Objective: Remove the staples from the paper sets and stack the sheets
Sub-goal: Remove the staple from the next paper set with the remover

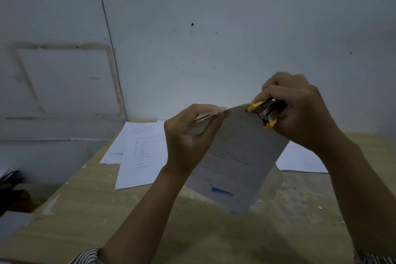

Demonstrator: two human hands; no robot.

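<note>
Mid-frame, the left hand (188, 135) pinches a stapled paper set (237, 161) at its top edge while the right hand (300, 111) squeezes a yellow-tipped staple remover (266, 111) onto its corner above a wooden table (107, 210).

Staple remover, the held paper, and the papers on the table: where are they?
staple remover (266, 111): head view, on its metal middle.
held paper (237, 156): head view, on the printed page's middle.
papers on the table (139, 152): head view, on the top sheet.

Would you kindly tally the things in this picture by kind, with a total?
Hands: 2, left hand and right hand
Staple remover: 1
Held paper set: 1
Paper piles on table: 2, left pile and right pile
Total: 6
</note>
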